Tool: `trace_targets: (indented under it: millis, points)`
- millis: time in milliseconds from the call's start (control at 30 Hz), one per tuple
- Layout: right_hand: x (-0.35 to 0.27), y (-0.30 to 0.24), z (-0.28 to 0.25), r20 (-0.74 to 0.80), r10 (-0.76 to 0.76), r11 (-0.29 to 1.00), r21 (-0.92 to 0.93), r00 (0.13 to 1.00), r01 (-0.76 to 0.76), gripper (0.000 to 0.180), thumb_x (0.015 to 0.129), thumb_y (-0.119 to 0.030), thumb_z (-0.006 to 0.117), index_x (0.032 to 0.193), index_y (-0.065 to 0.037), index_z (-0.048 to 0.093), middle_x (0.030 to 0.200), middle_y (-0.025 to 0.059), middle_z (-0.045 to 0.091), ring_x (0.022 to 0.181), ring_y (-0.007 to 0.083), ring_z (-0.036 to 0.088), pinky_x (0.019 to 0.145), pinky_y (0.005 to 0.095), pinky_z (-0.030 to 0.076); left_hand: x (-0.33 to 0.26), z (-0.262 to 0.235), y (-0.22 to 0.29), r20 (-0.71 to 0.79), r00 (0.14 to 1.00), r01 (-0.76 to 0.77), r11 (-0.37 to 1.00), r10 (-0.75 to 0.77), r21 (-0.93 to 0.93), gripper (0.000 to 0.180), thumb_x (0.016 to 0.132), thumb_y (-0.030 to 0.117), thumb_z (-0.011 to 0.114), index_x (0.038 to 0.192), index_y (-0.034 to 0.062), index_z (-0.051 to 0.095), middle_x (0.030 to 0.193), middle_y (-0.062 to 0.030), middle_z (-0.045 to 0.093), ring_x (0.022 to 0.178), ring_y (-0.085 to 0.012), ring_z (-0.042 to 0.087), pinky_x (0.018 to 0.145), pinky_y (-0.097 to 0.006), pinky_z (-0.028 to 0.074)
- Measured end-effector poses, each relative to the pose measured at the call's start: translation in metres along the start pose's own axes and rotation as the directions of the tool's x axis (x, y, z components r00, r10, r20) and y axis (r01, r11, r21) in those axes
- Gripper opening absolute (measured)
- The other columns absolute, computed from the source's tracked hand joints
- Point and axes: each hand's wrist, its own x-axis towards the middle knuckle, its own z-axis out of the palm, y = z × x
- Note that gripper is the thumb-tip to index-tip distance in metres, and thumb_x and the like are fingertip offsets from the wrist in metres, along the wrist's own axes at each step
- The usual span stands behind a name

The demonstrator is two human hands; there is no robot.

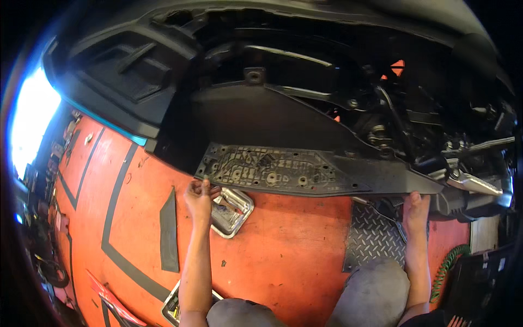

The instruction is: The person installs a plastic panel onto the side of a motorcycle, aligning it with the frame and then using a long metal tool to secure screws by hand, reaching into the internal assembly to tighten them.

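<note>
Grey-clad knees (368,294) sit below and between the hands, the left hand (199,197) pinching one lower corner of the black floor panel (261,185) just above it, the right hand (416,210) near its other end, grip unclear, the likely light, stiff plastic best held at both ends, no writing legible.

Close head-worn fisheye view, down over hands (200,197)
</note>
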Motion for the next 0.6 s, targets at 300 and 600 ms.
trace_targets:
  millis: [300,600]
  points:
    - [-0.008,-0.029,-0.001,-0.165,-0.045,0.998,-0.042,0.985,0.038,0.057,0.094,-0.032,0.066,0.133,0.004,0.044,0.128,0.0150,0.054,0.113,0.0261,0.058,0.094,0.0438,0.051,0.004,0.004,-0.011,0.061,0.993,0.107,0.992,-0.103,-0.066,0.018,0.100,0.011,0.058,0.097,-0.0020,0.046,0.088,-0.0155,0.065,0.081,-0.0256,0.072,0.066,-0.031,0.063]
    - [-0.005,-0.055,-0.016,-0.344,-0.190,0.970,-0.210,0.920,0.122,0.049,0.098,-0.037,0.061,0.117,0.008,0.053,0.113,0.0174,0.061,0.099,0.0248,0.064,0.082,0.0400,0.058,-0.014,0.019,-0.002,0.030,0.987,0.157,0.982,-0.155,-0.107,0.024,0.099,0.016,0.061,0.097,-0.0054,0.050,0.088,-0.0149,0.065,0.081,-0.0230,0.072,0.068,-0.030,0.061]
